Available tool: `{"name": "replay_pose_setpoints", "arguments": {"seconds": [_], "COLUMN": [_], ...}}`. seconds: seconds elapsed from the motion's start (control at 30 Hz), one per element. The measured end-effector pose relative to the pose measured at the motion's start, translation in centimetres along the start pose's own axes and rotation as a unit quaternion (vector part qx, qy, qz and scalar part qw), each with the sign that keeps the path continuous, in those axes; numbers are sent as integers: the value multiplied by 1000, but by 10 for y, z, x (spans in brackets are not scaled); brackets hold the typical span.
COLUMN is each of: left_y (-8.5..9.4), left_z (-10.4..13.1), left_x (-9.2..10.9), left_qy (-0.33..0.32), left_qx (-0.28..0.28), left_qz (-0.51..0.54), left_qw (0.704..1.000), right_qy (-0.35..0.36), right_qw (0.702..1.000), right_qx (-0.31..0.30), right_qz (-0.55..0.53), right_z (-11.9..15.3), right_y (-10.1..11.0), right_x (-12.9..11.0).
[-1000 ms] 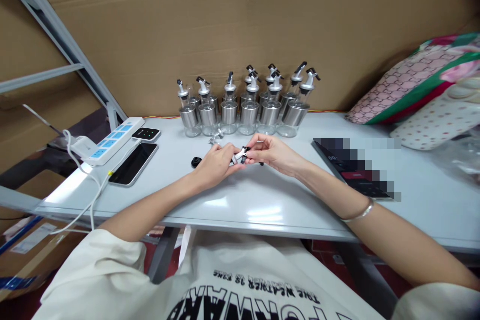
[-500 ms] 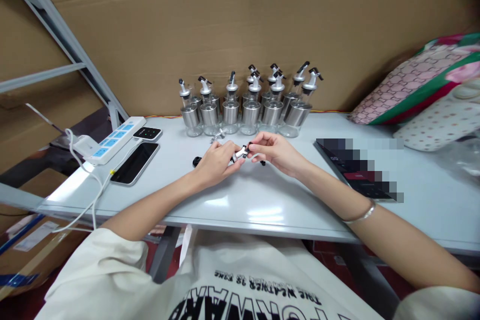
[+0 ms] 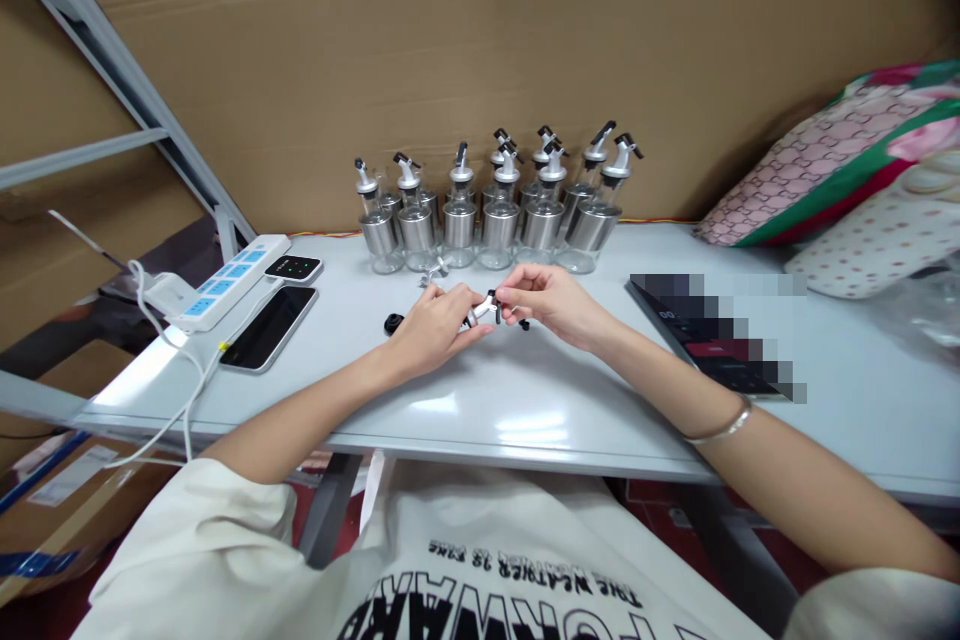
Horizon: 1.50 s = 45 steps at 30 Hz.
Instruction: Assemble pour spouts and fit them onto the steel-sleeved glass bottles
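Bottles [image 3: 499, 220] of clear glass with steel bands stand grouped on a pale counter [image 3: 600, 400], seen by the head camera; most wear silver-and-black pouring tops. In front of the bottles, on the person's side, is a white pour spout [image 3: 478, 313] with black parts. The left hand [image 3: 435, 328] is closed around its body; the right hand [image 3: 551, 308] pinches the small black flap [image 3: 498, 314] at its tip. The hands are close together; whether they touch each other, I cannot tell. Also in front of the bottles are a round black piece [image 3: 393, 323] beside the left hand, another small black piece [image 3: 525, 325] under the right, and silvery parts [image 3: 439, 270], too small to make out. Left of the bottles lie a power strip [image 3: 232, 282], a small lit device [image 3: 294, 267] and a phone [image 3: 270, 328]. Right of them are a dark, partly pixelated screen [image 3: 686, 330] and, farther off, a patterned pink bag [image 3: 802, 170]. Behind the bottles stands brown cardboard [image 3: 450, 50].
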<state>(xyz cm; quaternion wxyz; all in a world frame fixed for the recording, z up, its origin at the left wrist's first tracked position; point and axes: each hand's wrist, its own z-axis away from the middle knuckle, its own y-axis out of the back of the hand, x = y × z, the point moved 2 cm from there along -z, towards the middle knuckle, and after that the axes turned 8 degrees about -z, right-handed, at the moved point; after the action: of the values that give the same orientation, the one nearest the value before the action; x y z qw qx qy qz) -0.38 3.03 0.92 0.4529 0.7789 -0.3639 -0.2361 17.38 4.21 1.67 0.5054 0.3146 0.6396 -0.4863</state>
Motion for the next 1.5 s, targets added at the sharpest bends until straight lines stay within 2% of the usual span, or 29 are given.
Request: {"name": "replay_pose_setpoints", "arguments": {"seconds": [0.33,0.67,0.87,1.17,1.3,1.5], "left_y": [-4,-4,-2,-2,-1,1], "left_z": [0,3,5,7,6,7], "left_x": [-2,1,2,1,2,6], "left_qy": [-3,-5,14,-11,-3,-3], "left_qx": [-23,-45,-9,5,-3,7], "left_qz": [-5,25,76,94,98,127], "left_qw": [1000,999,997,995,995,992], "right_qy": [-47,-24,18,36,23,-28], "right_qw": [997,996,998,995,995,987], "right_qx": [-44,-59,-50,-91,-89,-158], "right_qz": [30,56,34,25,33,23], "right_z": [2,3,2,4,5,8], "right_y": [8,1,0,-1,-1,-3], "right_x": [-3,-1,1,-2,-2,-1]}}
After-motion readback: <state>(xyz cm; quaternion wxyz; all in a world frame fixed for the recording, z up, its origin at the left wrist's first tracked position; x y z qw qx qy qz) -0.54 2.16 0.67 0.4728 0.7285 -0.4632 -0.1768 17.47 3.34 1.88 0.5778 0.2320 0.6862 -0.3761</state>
